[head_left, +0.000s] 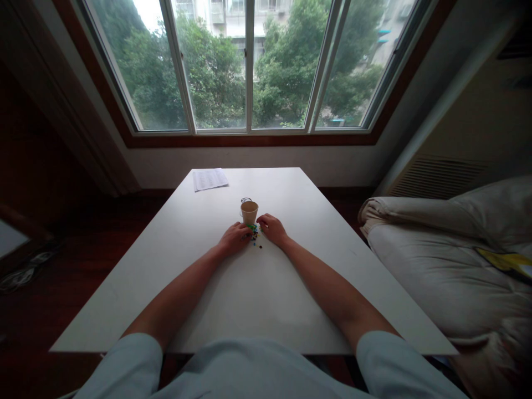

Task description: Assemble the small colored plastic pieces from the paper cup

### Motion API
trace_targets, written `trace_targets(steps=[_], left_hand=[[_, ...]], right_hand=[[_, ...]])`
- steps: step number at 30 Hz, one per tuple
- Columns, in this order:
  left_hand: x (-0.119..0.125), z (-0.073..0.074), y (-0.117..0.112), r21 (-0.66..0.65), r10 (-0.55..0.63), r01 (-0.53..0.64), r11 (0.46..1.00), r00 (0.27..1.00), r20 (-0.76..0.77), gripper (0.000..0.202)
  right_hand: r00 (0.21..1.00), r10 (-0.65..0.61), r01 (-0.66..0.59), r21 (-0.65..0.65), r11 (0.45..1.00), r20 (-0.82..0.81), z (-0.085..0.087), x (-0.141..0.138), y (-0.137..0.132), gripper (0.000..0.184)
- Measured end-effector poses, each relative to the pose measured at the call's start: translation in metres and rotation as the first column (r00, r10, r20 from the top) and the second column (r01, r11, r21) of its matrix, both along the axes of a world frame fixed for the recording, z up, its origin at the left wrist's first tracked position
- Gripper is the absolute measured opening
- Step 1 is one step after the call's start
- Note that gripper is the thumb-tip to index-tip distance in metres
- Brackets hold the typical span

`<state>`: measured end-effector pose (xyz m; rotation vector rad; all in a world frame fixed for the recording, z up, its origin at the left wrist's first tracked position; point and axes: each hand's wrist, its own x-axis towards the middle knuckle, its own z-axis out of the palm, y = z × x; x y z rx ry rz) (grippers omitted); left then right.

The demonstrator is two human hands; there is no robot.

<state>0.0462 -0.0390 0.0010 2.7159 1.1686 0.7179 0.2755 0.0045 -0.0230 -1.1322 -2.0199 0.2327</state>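
Note:
A tan paper cup (249, 213) stands upright near the middle of the white table, its inside looking bare from here. Small colourful beads (255, 235), green, blue, yellow and black, lie scattered in front of it. On the left of the beads rests my left hand (236, 237), fingers curled at the edge of the pile. My right hand (271, 228) is to the right of the cup, its fingertips bent towards the beads. Whether either hand pinches a bead is too small to make out. Behind the cup lies a thin dark looped string or wire (246, 199).
Printed paper sheets (210, 179) lie at the table's far left corner. The white table (166, 288) ends before a wide window (249, 72). A beige sofa (449, 260) stands close on the right. Cables (25, 274) lie on the floor at the left.

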Motion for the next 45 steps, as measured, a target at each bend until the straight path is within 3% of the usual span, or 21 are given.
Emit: trace_targets(steps=[45], left_hand=[[-0.0003, -0.003, 0.0019, -0.012, 0.005, -0.005, 1.0, 0.999, 0.034, 0.018]], right_hand=[[1.0, 0.014, -0.014, -0.026, 1.0, 0.019, -0.0002, 0.0003, 0.0007, 0.02]])
